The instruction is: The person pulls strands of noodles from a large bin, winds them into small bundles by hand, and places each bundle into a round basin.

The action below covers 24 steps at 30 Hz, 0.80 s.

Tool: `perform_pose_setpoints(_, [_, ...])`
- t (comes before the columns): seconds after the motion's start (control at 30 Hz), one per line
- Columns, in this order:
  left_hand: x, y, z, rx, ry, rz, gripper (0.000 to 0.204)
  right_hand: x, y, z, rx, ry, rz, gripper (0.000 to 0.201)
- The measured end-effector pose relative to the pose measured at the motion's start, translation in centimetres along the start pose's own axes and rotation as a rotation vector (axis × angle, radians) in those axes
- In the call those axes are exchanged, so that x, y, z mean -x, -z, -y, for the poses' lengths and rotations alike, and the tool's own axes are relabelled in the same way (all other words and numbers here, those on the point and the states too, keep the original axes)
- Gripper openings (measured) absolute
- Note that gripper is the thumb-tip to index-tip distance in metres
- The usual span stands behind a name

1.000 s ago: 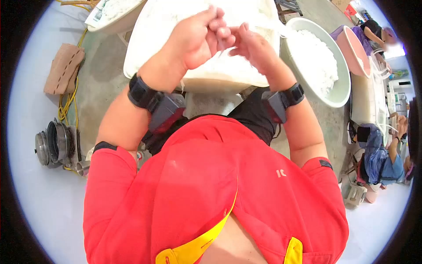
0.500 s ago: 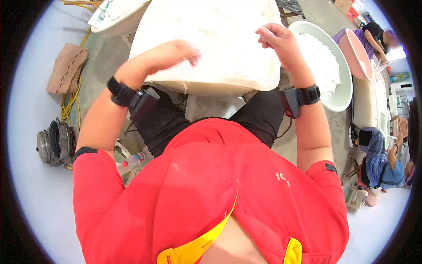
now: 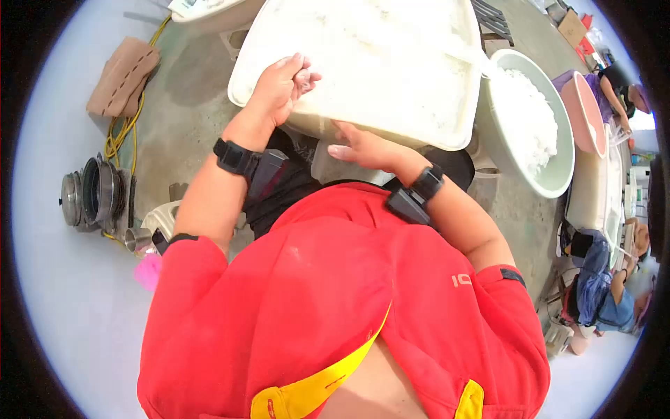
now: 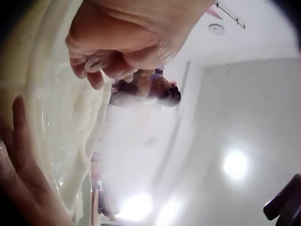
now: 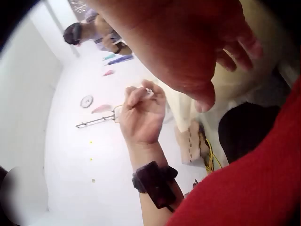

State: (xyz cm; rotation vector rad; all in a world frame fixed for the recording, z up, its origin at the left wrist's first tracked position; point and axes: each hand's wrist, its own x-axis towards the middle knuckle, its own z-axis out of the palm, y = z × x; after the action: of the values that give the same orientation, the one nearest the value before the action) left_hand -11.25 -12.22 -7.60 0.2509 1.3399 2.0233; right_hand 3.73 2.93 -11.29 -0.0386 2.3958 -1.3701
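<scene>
A large white tub (image 3: 457, 133) with pale, wet-looking contents lies before the person. Over its near left part is the left hand (image 3: 279, 91), fingers curled. The left wrist view shows a small translucent whitish piece (image 4: 94, 64) in the curled fingers of the left hand (image 4: 124, 40); the right wrist view also shows this piece (image 5: 149, 92) at the left hand's (image 5: 143, 115) fingertips. Just outside the near rim, the right hand (image 3: 370, 150) has its fingers extended and apart, holding nothing visible. In the right wrist view the right hand (image 5: 188, 52) looms large.
Right of the tub stands a pale green basin (image 3: 562, 174) of white material, with a pink basin (image 3: 586, 115) beyond. Metal pots (image 3: 98, 190), a brown folded item (image 3: 124, 77) and yellow cord (image 3: 122, 133) lie left. Other people are at far right.
The hands were together over the tub, then moved apart. Since then the right hand has come down and inward to the near rim, and the left hand has turned upward with its fingers curled.
</scene>
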Motion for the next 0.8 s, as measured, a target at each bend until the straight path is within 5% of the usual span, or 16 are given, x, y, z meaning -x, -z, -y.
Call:
perform_pose_setpoints(0.33, [4.1, 1.7, 0.6, 0.209, 0.037, -0.191, 0.019, -1.1, -0.3, 1.1, -0.614, -0.069, 0.044, 0.033])
perform_pose_setpoints(0.43, [5.1, 1.2, 0.3, 0.26, 0.136, -0.11, 0.019, 1.8, 3.1, 3.0, -0.787, 0.157, -0.041, 0.028])
perform_pose_setpoints(0.57, [5.0, -3.6, 0.3, 0.37, 0.207, 0.008, 0.019, 5.4, 7.2, 4.8, -0.505, 0.444, -0.29, 0.025])
perform_pose_setpoints(0.6, [4.1, -3.5, 1.0, 0.44, 0.183, 0.259, 0.022, 6.2, 7.6, 5.1, -0.431, 0.476, -0.3, 0.03])
perform_pose_setpoints(0.7, [4.2, -8.4, 0.5, 0.28, 0.195, 0.137, 0.026, 7.5, 8.0, 4.7, -0.26, 0.566, -0.332, 0.042])
perform_pose_setpoints(0.8, [3.1, -9.7, 0.5, 0.216, 0.29, 0.293, 0.03, 8.1, 8.2, 4.2, -0.026, 0.601, -0.362, 0.053])
